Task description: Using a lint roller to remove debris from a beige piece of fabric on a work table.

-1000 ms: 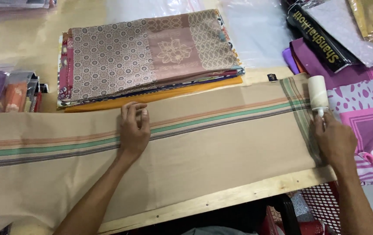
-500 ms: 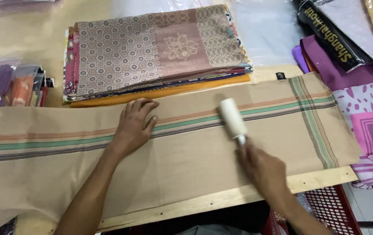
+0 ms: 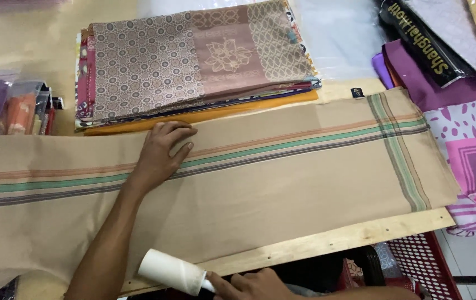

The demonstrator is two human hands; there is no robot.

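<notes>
A long tan cloth (image 3: 304, 178) with green, orange and dark stripes lies spread across the wooden table (image 3: 327, 244). My left hand (image 3: 163, 153) rests flat on the cloth near its upper edge, fingers apart, pressing it down. My right hand (image 3: 249, 286) sits at the bottom edge of the view, closed around the handle of a white lint roller (image 3: 174, 271). The roller head lies over the cloth's near edge, close to my left forearm.
A stack of folded patterned fabrics (image 3: 193, 61) lies behind the cloth. Pink and purple fabrics (image 3: 471, 150) and a black packet (image 3: 421, 39) crowd the right side. Plastic-wrapped items (image 3: 15, 105) sit at the left. A red basket (image 3: 415, 266) stands below the table edge.
My right hand has swept the lint roller from the cloth's right end leftward and down to the near edge. My left hand has stayed pressed on the cloth.
</notes>
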